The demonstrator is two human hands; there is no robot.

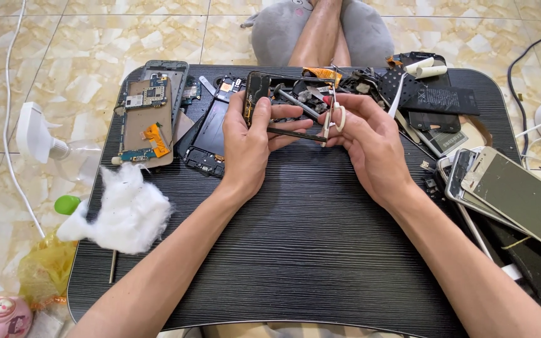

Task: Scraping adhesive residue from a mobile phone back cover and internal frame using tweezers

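both hands meet over the far middle of the lap table (308,250). left hand (248,147) grips a phone frame (270,106), right hand (367,144) beside it with tweezers (328,122) touching the frame. behind them, a heap of loose phone parts (320,84). left of the left hand, an opened phone with circuit board (148,119); nearer on that side, a cotton wad (129,213) at the table's left edge. far right, stacked phones (508,194); behind those, a battery (446,100).
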